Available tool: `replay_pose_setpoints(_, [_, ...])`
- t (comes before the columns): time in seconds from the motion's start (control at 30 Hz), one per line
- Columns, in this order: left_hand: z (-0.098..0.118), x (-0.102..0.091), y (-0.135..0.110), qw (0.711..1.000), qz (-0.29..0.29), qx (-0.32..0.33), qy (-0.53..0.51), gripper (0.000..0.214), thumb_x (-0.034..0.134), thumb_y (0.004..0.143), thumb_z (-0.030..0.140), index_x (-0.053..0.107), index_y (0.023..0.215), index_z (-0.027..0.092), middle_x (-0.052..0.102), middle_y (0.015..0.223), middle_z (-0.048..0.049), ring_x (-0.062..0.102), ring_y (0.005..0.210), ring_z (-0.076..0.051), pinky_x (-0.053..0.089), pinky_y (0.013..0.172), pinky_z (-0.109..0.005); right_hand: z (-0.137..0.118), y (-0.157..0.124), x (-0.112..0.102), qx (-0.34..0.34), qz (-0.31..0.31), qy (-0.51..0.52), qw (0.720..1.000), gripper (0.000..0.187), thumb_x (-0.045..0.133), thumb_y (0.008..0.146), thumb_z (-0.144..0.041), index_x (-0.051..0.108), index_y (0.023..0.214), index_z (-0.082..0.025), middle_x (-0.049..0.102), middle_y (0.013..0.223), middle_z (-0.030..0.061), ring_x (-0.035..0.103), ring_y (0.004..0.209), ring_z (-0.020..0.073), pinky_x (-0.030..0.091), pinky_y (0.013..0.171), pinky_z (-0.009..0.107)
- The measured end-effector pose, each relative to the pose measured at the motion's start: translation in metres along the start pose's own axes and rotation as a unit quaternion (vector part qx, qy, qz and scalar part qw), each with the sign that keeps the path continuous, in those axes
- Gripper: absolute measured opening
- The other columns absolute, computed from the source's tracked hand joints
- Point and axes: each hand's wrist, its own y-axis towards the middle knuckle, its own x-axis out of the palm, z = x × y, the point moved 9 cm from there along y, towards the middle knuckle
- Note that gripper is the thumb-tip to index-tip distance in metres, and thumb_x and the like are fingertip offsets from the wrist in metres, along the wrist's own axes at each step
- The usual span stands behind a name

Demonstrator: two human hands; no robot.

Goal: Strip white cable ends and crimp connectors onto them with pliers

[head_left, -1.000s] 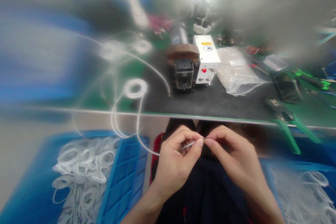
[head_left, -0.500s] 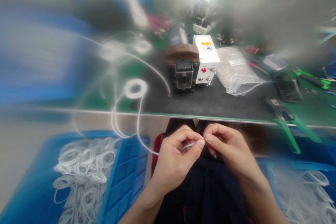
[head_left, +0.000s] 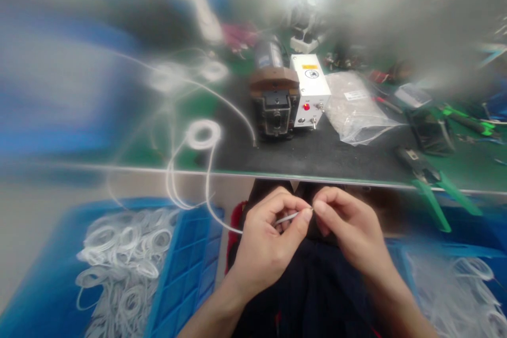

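Observation:
Over my lap, just below the bench edge, my left hand pinches the end of a thin white cable between thumb and forefinger. My right hand is closed in a pinch at the cable's very tip, fingertip to fingertip with the left. Whatever small part sits at the tip is too tiny to make out. The cable runs left and up over the bench edge to a white coil lying on the bench.
A small machine with a white control box stands on the black mat. Beside it lie a clear plastic bag and green-handled pliers. Blue crates of coiled white cables flank my lap.
My hands stayed together at the cable tip. The right hand's fingers shifted slightly, and the view tilted a little.

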Motion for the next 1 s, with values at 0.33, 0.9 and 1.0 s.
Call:
replay_pose_setpoints(0.33, [-0.016,0.007,0.001,0.994,-0.043,-0.035,-0.099,0.011,0.071,0.105,0.028,0.075,0.099,0.021,0.06,0.088,-0.0017,0.055,0.078,-0.015,0.041,0.067,-0.029,0.016,0.001,0.005,0.093,-0.033,0.178,0.979,0.024,0.079,0.103,-0.038,0.071,0.092,-0.018,0.052,0.062,-0.006,0.041,0.053,0.0095,0.028,0.052,0.025])
replay_pose_setpoints(0.9, [-0.009,0.005,-0.002,0.997,-0.023,-0.018,-0.071,0.009,0.073,0.103,0.023,0.074,0.095,0.021,0.058,0.085,0.0007,0.052,0.072,-0.012,0.037,0.061,-0.027,-0.025,-0.005,-0.01,-0.038,0.017,-0.079,0.996,0.018,0.073,0.105,-0.027,0.071,0.088,-0.022,0.063,0.079,-0.0019,0.055,0.07,0.013,0.043,0.066,0.025])
replay_pose_setpoints(1.0, [0.0,0.004,-0.002,0.999,-0.013,0.018,-0.032,0.008,0.072,0.103,0.019,0.073,0.095,0.021,0.058,0.084,0.0009,0.053,0.072,-0.012,0.038,0.062,-0.027,0.003,-0.002,0.0,0.069,-0.047,0.094,0.992,0.024,0.076,0.103,-0.038,0.07,0.089,-0.02,0.053,0.067,-0.0049,0.044,0.057,0.0101,0.034,0.054,0.024])
